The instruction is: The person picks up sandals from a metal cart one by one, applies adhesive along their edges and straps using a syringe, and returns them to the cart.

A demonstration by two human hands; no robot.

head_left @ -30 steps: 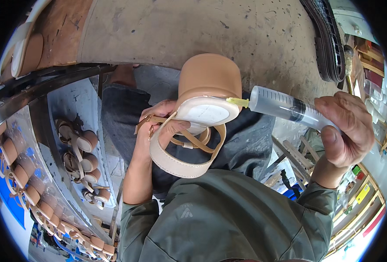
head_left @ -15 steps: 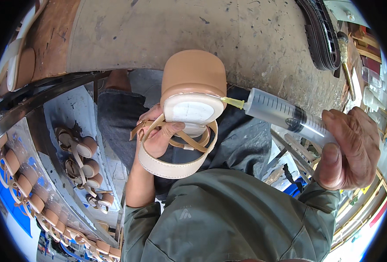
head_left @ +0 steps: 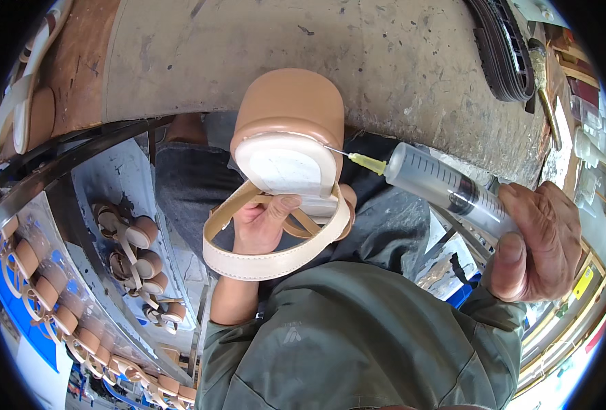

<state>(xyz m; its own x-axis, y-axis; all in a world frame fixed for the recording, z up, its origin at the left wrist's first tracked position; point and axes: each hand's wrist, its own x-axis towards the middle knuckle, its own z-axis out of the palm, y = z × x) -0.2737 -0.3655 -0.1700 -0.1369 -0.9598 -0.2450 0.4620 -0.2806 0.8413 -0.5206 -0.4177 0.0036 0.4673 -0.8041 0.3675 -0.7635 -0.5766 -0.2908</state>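
My left hand [head_left: 262, 224] grips a tan heeled sandal [head_left: 290, 102] from beneath, thumb over its strap. The heel end points away from me, and the pale insole with a white oval pad faces up. A cream strap loops toward my body. In my right hand [head_left: 541, 239] is a large clear syringe [head_left: 439, 183] with a dark plunger and a yellow-hubbed needle [head_left: 366, 162]. The needle tip meets the right side of the seam between the insole and the tan heel cover. Fingers of my left hand under the sandal are partly hidden.
Beyond my lap stands a stained workbench [head_left: 262, 55], a dark ribbed coil [head_left: 497, 51] on its right. Another sandal [head_left: 26, 109] rests at its left end. Racks at lower left carry several tan sandals [head_left: 67, 318]. A metal rail [head_left: 57, 160] runs along the left.
The sandal has shifted slightly left and turned, with my left hand moving along underneath. The needle tip now lies farther inward along the seam, and my right hand has moved slightly left.
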